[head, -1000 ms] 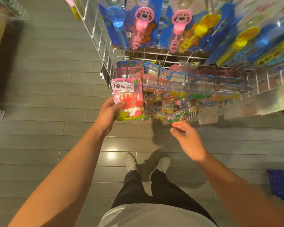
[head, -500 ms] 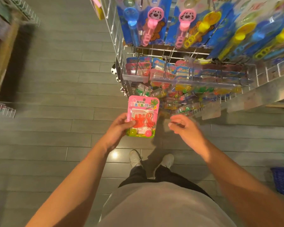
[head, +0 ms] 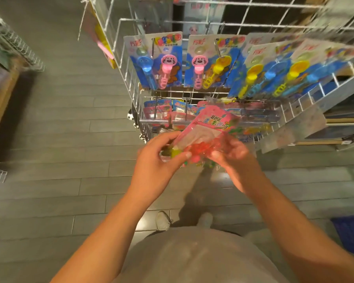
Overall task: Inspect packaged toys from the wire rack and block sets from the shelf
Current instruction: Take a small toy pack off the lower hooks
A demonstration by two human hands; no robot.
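1. Toy packet, pink card with a clear plastic front, is held tilted in front of the wire rack, above the floor.
2. Left hand grips its lower left edge, thumb on the front over small round yellow and red pieces.
3. Right hand grips its lower right corner, fingers curled round the plastic.
4. Grey wood-look planks make up the floor, faintly glossy, with a bright reflection near the white shoes.
5. White metal grid forms the rack; glossy blue cards hang from its hooks, each with plastic wand toys in blue, pink and yellow.
6. Lower hooks carry a blurred row of smaller packets.
7. Dark blue basket sits at the right edge.
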